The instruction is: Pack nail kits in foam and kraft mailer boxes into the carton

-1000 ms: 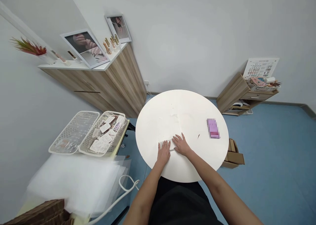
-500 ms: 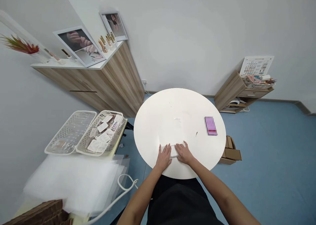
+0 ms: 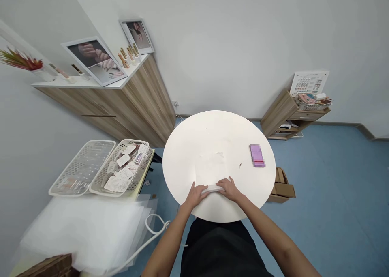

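Observation:
Both hands rest on the near part of a round white table (image 3: 212,139). Between them lies a small white flat packet (image 3: 212,188). My left hand (image 3: 194,195) grips its left end with curled fingers. My right hand (image 3: 230,188) holds its right end, fingers bent over it. A small purple box (image 3: 257,155) lies on the table to the right, well apart from both hands. A tiny dark speck (image 3: 240,165) sits near it.
Two white perforated baskets (image 3: 82,167) stand on a side table to the left; the right one (image 3: 136,175) holds several small packets. Clear plastic sheets (image 3: 85,228) lie in front of them. A wooden cabinet (image 3: 133,102) stands behind, cardboard boxes (image 3: 284,187) on the blue floor at the right.
Both hands have slid the white packet toward me along the table. The fingers, flat on it before, now curl around its ends.

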The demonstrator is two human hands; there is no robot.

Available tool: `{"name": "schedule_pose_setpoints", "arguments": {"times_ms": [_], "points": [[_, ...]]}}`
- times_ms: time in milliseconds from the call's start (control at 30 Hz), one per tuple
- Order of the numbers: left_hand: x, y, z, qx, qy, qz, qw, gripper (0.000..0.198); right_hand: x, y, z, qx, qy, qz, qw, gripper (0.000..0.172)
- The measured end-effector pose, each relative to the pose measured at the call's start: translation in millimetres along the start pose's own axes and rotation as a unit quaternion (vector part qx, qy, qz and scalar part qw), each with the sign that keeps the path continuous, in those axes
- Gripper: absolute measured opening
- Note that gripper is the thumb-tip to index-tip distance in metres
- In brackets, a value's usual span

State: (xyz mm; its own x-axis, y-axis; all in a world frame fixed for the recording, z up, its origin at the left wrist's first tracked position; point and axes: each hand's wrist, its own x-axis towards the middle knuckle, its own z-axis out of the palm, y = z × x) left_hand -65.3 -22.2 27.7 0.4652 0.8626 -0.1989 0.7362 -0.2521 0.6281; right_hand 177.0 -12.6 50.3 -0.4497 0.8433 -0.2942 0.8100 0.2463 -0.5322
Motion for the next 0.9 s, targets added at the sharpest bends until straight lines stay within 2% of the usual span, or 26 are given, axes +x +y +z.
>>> {"name": "schedule_pose_setpoints", "arguments": {"times_ms": [133,300,533,633,700,800,900], "points": [[13.9,4.3,-15.5,0.002,0.002,-0.059,0.998,0.028,19.2,3.1,-7.4,0.024,0.013,0.032,0.999,0.021],[30.2,5.5,-20.2,0.042,0.043,-0.136,0.989,0.018,43.5,12.0,-9.1,0.06,0.043,0.112,0.991,0.025],[27.5,-2.3,-13.8,0.13,0.089,-0.187,0.97,0.036,65.5,18.8,-3.1,0.043,0.059,0.149,0.986,0.025],[23.9,1.3,-9.6,0.187,0.153,-0.15,0.959,0.055,66.2,19.2,1.1,0.013,0.094,0.166,0.982,0.033],[23.9,7.5,-2.8,0.212,0.175,-0.079,0.958,0.064,61.5,19.1,3.9,-0.006,0.133,0.182,0.974,0.044],[24.8,18.2,14.6,0.22,0.13,0.043,0.966,0.065,47.3,20.0,8.2,-0.006,0.182,0.237,0.954,0.056],[22.8,24.5,33.1,0.222,0.094,0.061,0.969,0.062,31.1,22.3,12.6,0.022,0.193,0.32,0.927,0.057]]}}
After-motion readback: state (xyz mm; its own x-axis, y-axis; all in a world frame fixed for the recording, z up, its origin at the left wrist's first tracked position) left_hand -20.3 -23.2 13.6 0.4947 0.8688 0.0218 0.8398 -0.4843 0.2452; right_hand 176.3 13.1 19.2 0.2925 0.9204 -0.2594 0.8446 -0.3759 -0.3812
